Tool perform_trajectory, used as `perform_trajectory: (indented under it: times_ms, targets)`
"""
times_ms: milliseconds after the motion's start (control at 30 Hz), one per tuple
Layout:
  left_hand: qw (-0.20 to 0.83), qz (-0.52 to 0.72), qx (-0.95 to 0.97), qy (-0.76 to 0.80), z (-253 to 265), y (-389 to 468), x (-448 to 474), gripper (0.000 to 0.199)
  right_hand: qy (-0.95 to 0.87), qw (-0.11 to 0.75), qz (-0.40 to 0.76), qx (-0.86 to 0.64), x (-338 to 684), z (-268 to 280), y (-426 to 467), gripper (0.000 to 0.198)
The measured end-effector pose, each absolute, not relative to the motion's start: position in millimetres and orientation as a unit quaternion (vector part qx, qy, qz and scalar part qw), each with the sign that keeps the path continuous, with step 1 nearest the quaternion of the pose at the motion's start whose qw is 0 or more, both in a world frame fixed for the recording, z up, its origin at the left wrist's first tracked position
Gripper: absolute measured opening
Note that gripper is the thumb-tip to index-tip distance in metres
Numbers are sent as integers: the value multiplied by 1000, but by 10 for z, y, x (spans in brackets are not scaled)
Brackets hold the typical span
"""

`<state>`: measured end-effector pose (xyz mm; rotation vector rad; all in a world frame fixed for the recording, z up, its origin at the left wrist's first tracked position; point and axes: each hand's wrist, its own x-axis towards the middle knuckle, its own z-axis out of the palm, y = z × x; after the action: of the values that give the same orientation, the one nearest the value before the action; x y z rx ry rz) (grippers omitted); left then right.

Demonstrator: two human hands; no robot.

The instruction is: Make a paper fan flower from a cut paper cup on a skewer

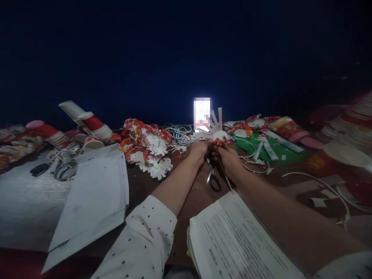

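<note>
A cut paper cup (219,135), its white strips fanned outward and red pattern curled toward me, is held up at the middle of the table. My left hand (201,150) pinches its left side, fingers closed. On its lower right, my right hand (228,157) is closed too, with some fingertips hidden. A thin brown stick (228,180) slants down from beside my right hand; I cannot tell whether that hand grips it. Just below both hands, black-handled scissors (214,182) lie on the brown table.
Piled cut-cup flowers (154,144) lie left of my hands, near blue cord (180,133). Markers (270,150) rest on a green sheet (286,154) at right. White papers (93,186), stacked cups (97,126) and a printed booklet (232,236) surround the work spot. A bright pixelated screen (202,112) stands behind.
</note>
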<state>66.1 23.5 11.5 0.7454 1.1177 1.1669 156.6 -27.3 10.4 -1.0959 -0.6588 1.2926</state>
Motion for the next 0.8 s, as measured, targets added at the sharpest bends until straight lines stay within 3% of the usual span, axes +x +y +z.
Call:
perform_trajectory:
  times_ms: [400, 567, 800]
  targets:
    - [659, 494, 299, 481, 243, 175, 628, 7, -257, 613, 590, -458, 1555, 141, -278, 23]
    - [667, 501, 298, 463, 237, 162, 622, 7, -239, 599, 611, -459, 1563, 160, -269, 14]
    - [646, 509, 351, 447, 136, 199, 634, 23, -232, 622, 578, -473, 1550, 186, -255, 12]
